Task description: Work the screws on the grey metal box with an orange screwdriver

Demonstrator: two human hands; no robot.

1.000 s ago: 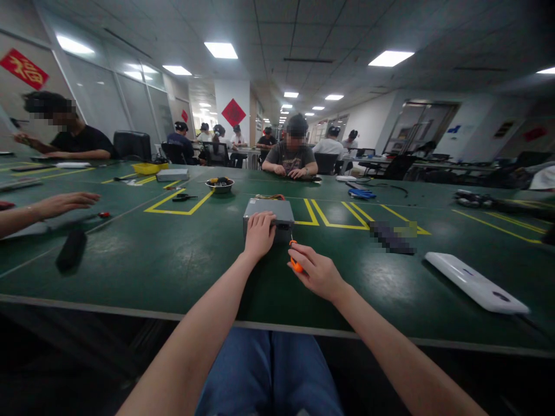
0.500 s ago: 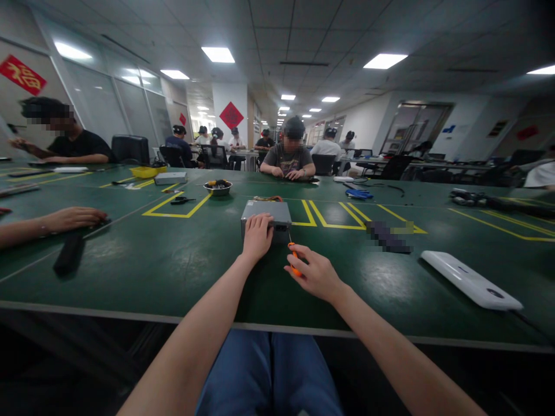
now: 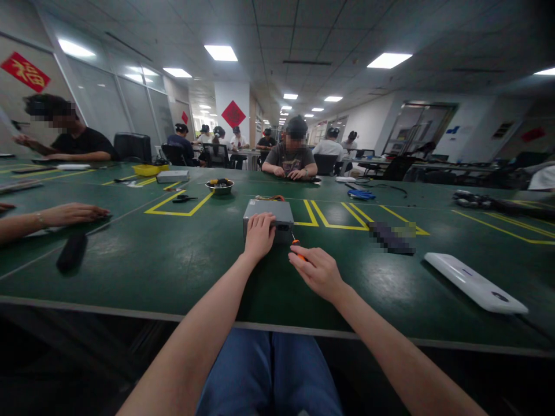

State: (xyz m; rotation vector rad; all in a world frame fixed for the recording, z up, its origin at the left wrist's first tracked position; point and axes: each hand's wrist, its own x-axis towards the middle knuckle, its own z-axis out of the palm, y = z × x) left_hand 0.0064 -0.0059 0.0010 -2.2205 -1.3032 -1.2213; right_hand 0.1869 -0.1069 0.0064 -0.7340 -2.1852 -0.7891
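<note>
A grey metal computer power supply (image 3: 277, 210) sits on the green table in front of me, its socket side towards me and coloured wires showing behind it. My left hand (image 3: 259, 238) is wrapped over its near left edge, fingers across the top. In my right hand (image 3: 318, 270) is a screwdriver (image 3: 296, 245) with an orange and dark handle. Its thin shaft points up at the lower right of the box's near face. Whether the tip sits in a screw is too small to tell.
A white device (image 3: 477, 283) with a cable lies at right, near a blurred dark object (image 3: 392, 238). Further back are a metal bowl (image 3: 219, 186), blue item (image 3: 361, 195) and yellow tray (image 3: 150, 169). At left, a co-worker's hand (image 3: 76, 214) lies near a black object (image 3: 71, 253).
My right hand has turned about the screwdriver; its fingers are more closed over the handle, which now tilts more. My left hand stays on the power supply.
</note>
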